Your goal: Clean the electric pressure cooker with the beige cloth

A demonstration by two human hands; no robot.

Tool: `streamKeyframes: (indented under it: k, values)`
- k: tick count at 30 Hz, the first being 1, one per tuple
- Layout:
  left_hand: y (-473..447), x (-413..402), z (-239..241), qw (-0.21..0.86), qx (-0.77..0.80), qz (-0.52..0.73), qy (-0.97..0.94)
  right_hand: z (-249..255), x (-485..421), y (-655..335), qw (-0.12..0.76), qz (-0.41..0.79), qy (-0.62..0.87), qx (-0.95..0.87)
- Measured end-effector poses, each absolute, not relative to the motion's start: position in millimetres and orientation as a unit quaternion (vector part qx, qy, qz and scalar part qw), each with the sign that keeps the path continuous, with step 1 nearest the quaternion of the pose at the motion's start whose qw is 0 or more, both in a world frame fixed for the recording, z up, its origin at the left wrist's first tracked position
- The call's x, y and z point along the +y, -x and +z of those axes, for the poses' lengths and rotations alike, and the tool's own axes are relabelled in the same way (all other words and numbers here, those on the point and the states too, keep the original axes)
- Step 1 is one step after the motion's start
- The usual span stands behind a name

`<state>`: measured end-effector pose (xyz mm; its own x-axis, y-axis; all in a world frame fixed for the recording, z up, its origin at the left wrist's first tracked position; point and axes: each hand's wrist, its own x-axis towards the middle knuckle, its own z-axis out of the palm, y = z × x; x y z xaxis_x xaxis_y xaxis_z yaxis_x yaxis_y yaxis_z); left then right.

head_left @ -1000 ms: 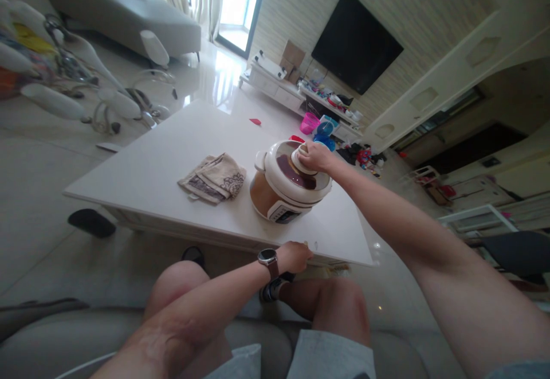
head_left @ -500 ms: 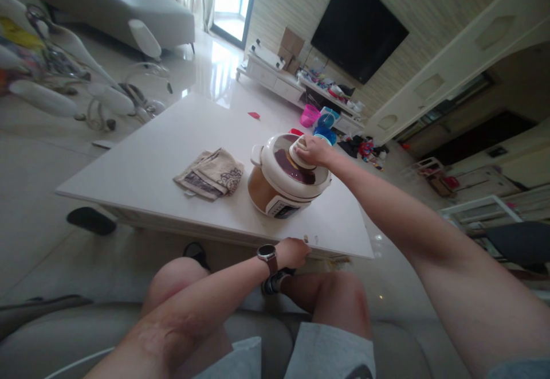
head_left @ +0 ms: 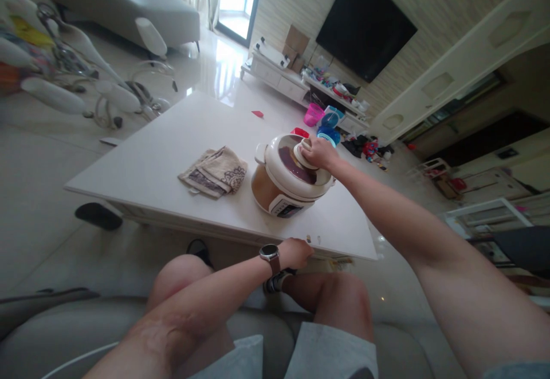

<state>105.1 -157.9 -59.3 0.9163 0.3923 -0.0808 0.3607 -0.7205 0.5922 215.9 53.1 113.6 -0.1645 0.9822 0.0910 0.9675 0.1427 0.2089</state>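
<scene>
A cream and brown electric cooker (head_left: 264,188) stands near the front edge of the white table (head_left: 154,149), its control panel towards me. On top lies its lid (head_left: 290,165), see-through in the middle with a pale rim. My right hand (head_left: 320,153) is closed around the lid's knob, and the lid appears seated on the cooker. Below the cooker, at the table's front edge, my left hand (head_left: 295,253) is curled, with a watch (head_left: 270,253) on the wrist. Its palm and fingertips are hidden. Left of the cooker lies a folded patterned cloth (head_left: 215,171), touched by neither hand.
Beyond the table are a red item (head_left: 299,132), a pink basket (head_left: 313,114) and a blue tub (head_left: 330,133). A TV cabinet (head_left: 270,75) stands by the wall under a television (head_left: 365,23). My knees (head_left: 344,299) are close to the table's front edge.
The camera view has shifted slightly, so the scene sits a little further right. My right hand stays on the lid's knob, and my left hand stays at the table edge.
</scene>
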Motion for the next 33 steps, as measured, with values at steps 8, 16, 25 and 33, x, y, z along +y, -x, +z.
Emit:
streamKeyframes:
  k: [8,16,25,33]
  values:
    - [-104.6,-156.6,-60.7,0.315,0.201,0.036,-0.927,113.7,54.7,-225.3,0.033,0.128,-0.584,0.801]
    - [-109.4,-157.0,-69.6,0.325,0.192,0.051,-0.925,112.9,63.1,-234.4,0.040,0.138,-0.520,0.842]
    - [-107.8,-153.8,-67.2,0.308,0.198,0.049,-0.929,112.1,66.6,-241.9,0.061,0.153,-0.468,0.868]
    - [-95.0,-131.9,-50.2,0.289,0.327,0.098,-0.894,110.7,56.1,-231.9,0.050,0.147,-0.546,0.823]
